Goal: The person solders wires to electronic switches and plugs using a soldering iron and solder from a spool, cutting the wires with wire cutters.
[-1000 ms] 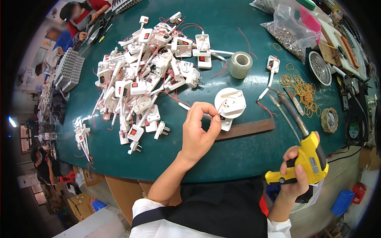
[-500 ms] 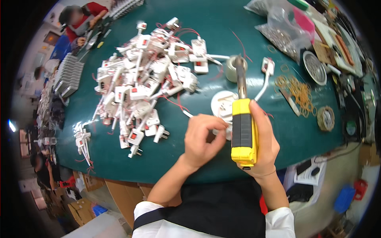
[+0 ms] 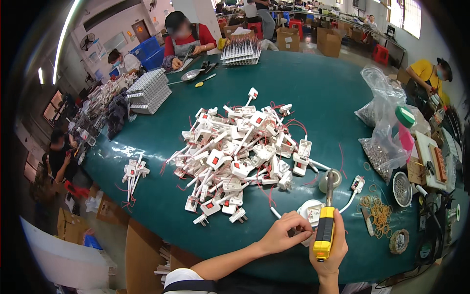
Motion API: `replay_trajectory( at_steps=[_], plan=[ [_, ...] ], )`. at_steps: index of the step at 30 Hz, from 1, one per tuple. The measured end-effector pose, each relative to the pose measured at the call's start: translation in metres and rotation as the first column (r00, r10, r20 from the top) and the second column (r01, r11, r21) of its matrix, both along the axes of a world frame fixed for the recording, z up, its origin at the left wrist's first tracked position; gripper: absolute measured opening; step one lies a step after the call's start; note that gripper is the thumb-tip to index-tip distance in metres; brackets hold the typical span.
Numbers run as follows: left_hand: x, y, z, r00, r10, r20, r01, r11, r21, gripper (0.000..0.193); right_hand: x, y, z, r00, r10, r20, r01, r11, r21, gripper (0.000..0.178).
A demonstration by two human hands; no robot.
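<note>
My right hand is wrapped round a yellow-and-black power tool with a long metal shaft pointing away from me. The shaft passes in front of a small pale jar. Beside the tool, my left hand has thumb and finger pinched together; what they hold is too small to make out. Just beyond those fingers is a round white holder with a small white housing in it, partly hidden by the tool. A white corded plug lies to its right. A large heap of white plugs with red switches fills the table's middle.
Right of the tool lie yellow rubber bands, a metal bowl of small parts and plastic bags of metal parts. A smaller plug bunch sits left. Grey stacked trays and a seated co-worker are farther back.
My view has tilted up and turned left, so more of the room shows and the table things appear lower and farther right. Both hands keep much the same grip beside the round holder.
</note>
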State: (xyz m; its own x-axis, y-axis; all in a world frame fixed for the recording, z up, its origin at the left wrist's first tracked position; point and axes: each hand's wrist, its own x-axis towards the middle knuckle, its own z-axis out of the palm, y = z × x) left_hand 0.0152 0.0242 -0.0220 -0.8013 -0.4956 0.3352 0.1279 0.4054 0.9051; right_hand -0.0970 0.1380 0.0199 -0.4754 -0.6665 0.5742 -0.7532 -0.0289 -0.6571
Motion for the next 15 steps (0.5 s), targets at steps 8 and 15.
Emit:
replay_trajectory(
  at_steps=[8,15],
  plan=[
    [0.002,-0.001,-0.001,0.993,0.121,-0.017,-0.104,0.914,0.393,0.011,-0.015,0.033,0.008,0.937,-0.022,0.348,0.056,0.995,-0.088,0.068],
    [-0.004,-0.004,0.005,0.945,0.328,-0.008,-0.326,0.942,0.081,0.011,-0.027,0.07,0.025,0.662,0.056,0.747,0.151,0.967,-0.206,0.083]
  ],
)
